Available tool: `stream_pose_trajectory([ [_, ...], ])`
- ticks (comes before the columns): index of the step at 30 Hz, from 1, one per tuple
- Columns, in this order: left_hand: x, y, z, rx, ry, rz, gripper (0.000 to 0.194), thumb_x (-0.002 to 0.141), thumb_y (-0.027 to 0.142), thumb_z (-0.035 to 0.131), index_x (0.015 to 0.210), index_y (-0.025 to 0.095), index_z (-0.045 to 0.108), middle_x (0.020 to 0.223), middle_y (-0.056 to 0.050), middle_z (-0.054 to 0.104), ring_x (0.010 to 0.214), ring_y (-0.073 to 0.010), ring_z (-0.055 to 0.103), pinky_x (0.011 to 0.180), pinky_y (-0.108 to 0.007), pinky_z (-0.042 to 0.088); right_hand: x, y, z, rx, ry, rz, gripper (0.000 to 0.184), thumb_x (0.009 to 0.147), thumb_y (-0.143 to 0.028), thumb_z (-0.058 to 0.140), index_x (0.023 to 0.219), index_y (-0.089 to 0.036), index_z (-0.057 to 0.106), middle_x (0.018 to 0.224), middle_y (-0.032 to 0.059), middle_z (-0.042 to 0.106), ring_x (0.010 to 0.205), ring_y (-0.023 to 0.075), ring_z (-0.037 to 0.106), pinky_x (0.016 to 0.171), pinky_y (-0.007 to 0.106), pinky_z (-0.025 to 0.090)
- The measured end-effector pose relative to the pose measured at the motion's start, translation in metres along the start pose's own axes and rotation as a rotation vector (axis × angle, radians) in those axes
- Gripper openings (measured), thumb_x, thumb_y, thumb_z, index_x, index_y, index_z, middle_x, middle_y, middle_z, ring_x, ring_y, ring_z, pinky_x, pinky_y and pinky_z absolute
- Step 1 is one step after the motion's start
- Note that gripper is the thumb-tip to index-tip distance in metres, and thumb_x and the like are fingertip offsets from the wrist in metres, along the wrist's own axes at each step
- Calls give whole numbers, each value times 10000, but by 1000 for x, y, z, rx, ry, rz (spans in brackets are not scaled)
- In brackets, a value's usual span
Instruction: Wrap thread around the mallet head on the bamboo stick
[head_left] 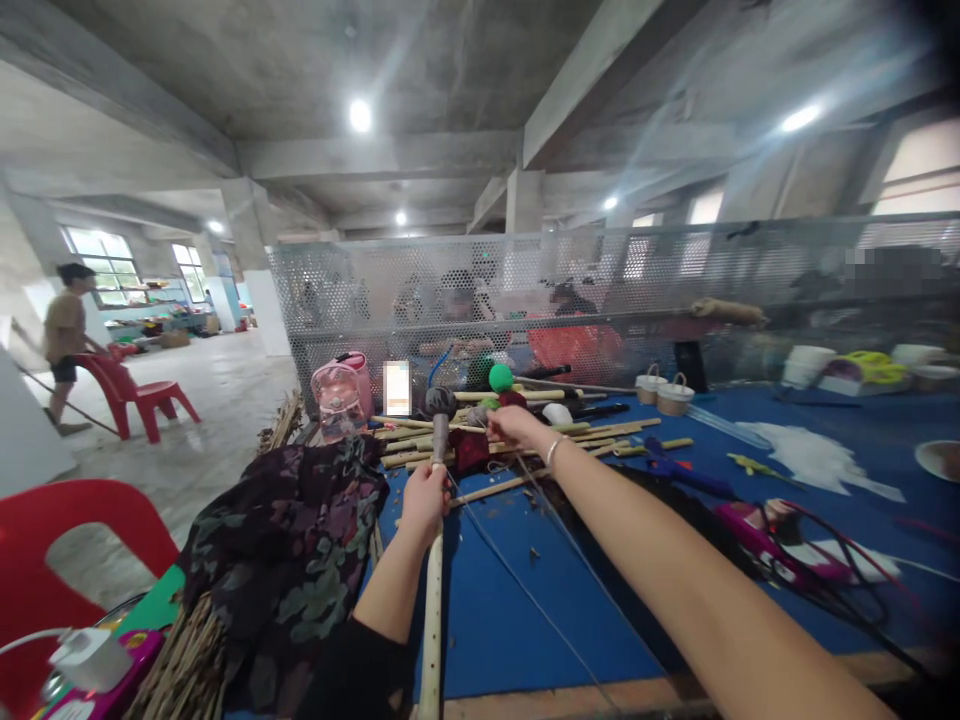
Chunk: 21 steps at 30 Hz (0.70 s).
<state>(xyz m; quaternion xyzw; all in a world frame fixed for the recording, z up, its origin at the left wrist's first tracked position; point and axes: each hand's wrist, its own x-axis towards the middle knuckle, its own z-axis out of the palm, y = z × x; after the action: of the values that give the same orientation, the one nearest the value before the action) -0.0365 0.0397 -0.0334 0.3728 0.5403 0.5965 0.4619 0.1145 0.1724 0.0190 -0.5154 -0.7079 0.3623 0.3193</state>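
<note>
My stick (433, 610) is pale yellow with dark spots, its wrap (439, 437) grey; the thread (525, 586) is pale grey. I see a blue surface (487, 650), 1 bright green ball (500, 377), a pink bag (362, 385), 2 red chairs (82, 500), and black cloth (292, 560) patterned green and purple.

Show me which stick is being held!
The pale stick in the left fingers, grey-wrapped near its top; the other sticks lie on the blue table.

- Gripping a holed bamboo stick (433, 610) in the left hand (425, 495).
- Holding the right hand (517, 424) near bamboo sticks (409, 448) on the blue bench (510, 640).
- Facing a perforated metal screen (637, 275).
</note>
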Motion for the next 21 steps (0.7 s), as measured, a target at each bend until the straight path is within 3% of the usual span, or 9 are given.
stream_pose_trajectory([
  [4,1,-1,1,-4,1,9,135,724,277,474,667,182,398,536,53,434,357,-41,341,332,-167,226,22,-44,-31,221,49,-17,300,906,-283,349,681,-145,492,683,75,615,517,92,517,471,198,403],
  [8,0,0,2,16,22,1,128,730,272,460,666,181,398,535,50,436,357,-42,346,329,-165,229,29,-84,-56,466,80,-123,215,875,-277,443,708,-150,489,726,33,569,549,77,487,494,192,403],
  [15,3,-5,1,34,-1,6,134,722,275,471,661,181,397,535,50,441,352,-41,344,328,-165,234,18,-141,-91,290,118,-466,236,819,-324,535,678,-136,516,757,17,505,680,89,444,560,193,364],
  [21,1,-5,1,54,16,-2,112,733,263,457,677,179,410,548,47,447,360,-46,356,330,-169,239,-13,-184,-122,237,235,-643,219,847,-298,495,731,-120,544,794,32,525,786,106,478,618,223,370],
])
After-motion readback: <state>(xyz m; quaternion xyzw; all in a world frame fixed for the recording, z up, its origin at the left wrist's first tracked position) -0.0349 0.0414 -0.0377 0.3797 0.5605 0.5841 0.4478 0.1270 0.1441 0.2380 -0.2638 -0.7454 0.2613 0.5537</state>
